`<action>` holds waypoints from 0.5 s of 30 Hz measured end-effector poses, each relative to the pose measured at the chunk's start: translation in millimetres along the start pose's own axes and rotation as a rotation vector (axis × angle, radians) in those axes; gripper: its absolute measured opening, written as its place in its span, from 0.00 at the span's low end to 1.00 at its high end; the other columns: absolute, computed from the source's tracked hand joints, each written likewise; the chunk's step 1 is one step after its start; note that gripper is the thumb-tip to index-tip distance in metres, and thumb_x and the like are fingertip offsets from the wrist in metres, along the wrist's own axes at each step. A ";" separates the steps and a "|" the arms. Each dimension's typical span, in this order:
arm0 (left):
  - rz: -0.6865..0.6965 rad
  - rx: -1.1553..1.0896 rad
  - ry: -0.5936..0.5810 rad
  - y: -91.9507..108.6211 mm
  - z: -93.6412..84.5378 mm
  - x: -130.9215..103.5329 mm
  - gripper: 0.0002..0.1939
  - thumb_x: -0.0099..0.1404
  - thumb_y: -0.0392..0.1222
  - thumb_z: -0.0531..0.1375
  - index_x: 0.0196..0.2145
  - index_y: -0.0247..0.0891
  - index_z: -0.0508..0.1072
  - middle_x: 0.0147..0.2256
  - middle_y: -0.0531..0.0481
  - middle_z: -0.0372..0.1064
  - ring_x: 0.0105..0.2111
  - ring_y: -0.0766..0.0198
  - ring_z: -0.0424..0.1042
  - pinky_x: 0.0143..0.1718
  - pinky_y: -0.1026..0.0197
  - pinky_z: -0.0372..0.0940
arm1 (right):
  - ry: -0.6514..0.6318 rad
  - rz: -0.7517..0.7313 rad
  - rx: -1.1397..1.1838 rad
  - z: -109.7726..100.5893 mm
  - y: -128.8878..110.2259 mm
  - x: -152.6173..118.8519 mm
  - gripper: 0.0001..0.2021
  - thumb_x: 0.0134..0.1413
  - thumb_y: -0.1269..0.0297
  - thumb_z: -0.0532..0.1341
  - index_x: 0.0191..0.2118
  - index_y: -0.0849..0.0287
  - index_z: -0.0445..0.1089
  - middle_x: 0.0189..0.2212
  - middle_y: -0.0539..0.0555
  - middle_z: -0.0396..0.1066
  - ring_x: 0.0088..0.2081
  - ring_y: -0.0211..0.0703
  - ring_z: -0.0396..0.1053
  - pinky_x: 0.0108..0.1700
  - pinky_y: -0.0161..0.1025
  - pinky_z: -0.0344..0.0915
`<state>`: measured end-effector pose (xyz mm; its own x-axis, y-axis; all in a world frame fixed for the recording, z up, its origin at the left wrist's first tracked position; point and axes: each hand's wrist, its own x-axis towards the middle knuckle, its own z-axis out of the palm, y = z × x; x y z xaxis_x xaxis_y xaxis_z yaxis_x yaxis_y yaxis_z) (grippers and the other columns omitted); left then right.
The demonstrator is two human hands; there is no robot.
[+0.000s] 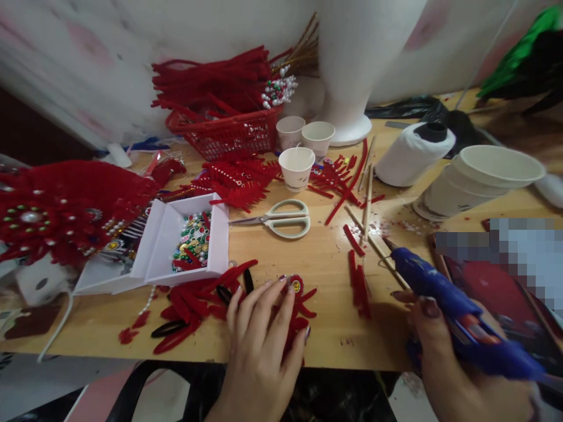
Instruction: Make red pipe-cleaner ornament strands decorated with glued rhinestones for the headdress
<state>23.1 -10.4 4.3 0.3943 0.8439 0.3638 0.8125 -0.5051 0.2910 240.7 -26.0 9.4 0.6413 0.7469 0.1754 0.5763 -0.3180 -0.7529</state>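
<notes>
My right hand [461,357] is wrapped round a blue hot glue gun [433,281], its nozzle pointing up and left over the table. My left hand [264,328] lies palm down near the front edge, fingers stretched out and a little apart, over red fuzzy chenille pieces. Close to its fingertips is a small red ornament with a yellow gem centre [297,285]. What lies beneath the palm is hidden. Loose red chenille petals [189,310] and a black oval ring [169,329] lie left of this hand. Short red strips [359,284] lie between the hands.
White-handled scissors [288,220] lie beside a white box [220,240] of beads. Behind stand a red basket [229,135], paper cups [297,170], a white thread cone [413,153] and a large tilted cup [470,187]. Wooden sticks [368,199] lie near the nozzle.
</notes>
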 end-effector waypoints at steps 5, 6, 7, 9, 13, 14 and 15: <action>0.031 -0.089 0.012 -6.2 -1.3 -3.3 0.23 0.67 0.37 0.60 0.59 0.36 0.65 0.56 0.41 0.67 0.58 0.53 0.61 0.63 0.46 0.48 | 0.016 0.110 -0.186 4.5 -15.5 18.9 0.25 0.50 0.36 0.56 0.36 0.55 0.67 0.24 0.54 0.66 0.28 0.53 0.68 0.27 0.40 0.59; 0.041 -0.107 0.017 -7.4 -1.6 -3.9 0.23 0.66 0.37 0.60 0.58 0.37 0.66 0.55 0.41 0.67 0.58 0.54 0.62 0.63 0.46 0.48 | 0.026 0.113 -0.191 6.7 -17.6 21.7 0.25 0.50 0.37 0.55 0.37 0.56 0.67 0.26 0.55 0.67 0.31 0.55 0.69 0.29 0.41 0.60; 0.048 -0.121 0.024 -8.7 -2.0 -4.3 0.23 0.66 0.38 0.61 0.58 0.37 0.66 0.55 0.41 0.67 0.57 0.54 0.62 0.63 0.45 0.48 | 0.033 0.112 -0.185 8.9 -19.5 24.2 0.25 0.49 0.37 0.55 0.37 0.57 0.68 0.28 0.57 0.68 0.33 0.57 0.69 0.30 0.42 0.61; 0.057 -0.141 0.047 -11.9 -2.9 -5.2 0.22 0.65 0.38 0.62 0.56 0.38 0.68 0.54 0.42 0.69 0.57 0.54 0.63 0.64 0.44 0.48 | 0.040 0.088 -0.179 12.0 -22.1 27.7 0.26 0.50 0.38 0.56 0.40 0.58 0.69 0.32 0.60 0.70 0.37 0.59 0.70 0.34 0.45 0.63; 0.080 -0.169 0.079 -18.8 -4.5 -7.3 0.22 0.63 0.40 0.64 0.55 0.38 0.69 0.52 0.43 0.70 0.55 0.53 0.64 0.62 0.43 0.49 | 0.037 -0.010 -0.238 6.1 -21.8 20.3 0.30 0.51 0.37 0.57 0.45 0.62 0.69 0.37 0.62 0.70 0.39 0.61 0.69 0.38 0.49 0.64; 0.080 -0.175 0.085 -20.1 -4.8 -8.0 0.22 0.62 0.41 0.64 0.54 0.38 0.70 0.51 0.44 0.71 0.53 0.53 0.65 0.61 0.44 0.51 | 0.051 -0.046 -0.247 2.4 -21.3 14.1 0.30 0.53 0.38 0.57 0.48 0.63 0.68 0.39 0.62 0.69 0.39 0.60 0.69 0.38 0.50 0.64; 0.071 -0.179 0.096 -21.2 -5.1 -8.9 0.21 0.62 0.41 0.65 0.53 0.38 0.71 0.49 0.44 0.72 0.52 0.53 0.66 0.60 0.45 0.52 | 0.071 -0.097 -0.242 -1.4 -21.2 6.3 0.30 0.56 0.41 0.57 0.51 0.63 0.66 0.41 0.63 0.68 0.40 0.59 0.68 0.39 0.50 0.64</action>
<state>0.2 -8.2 -0.6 0.3980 0.7882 0.4695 0.6918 -0.5939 0.4107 233.2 -15.4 27.4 0.6065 0.7405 0.2895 0.7353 -0.3838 -0.5586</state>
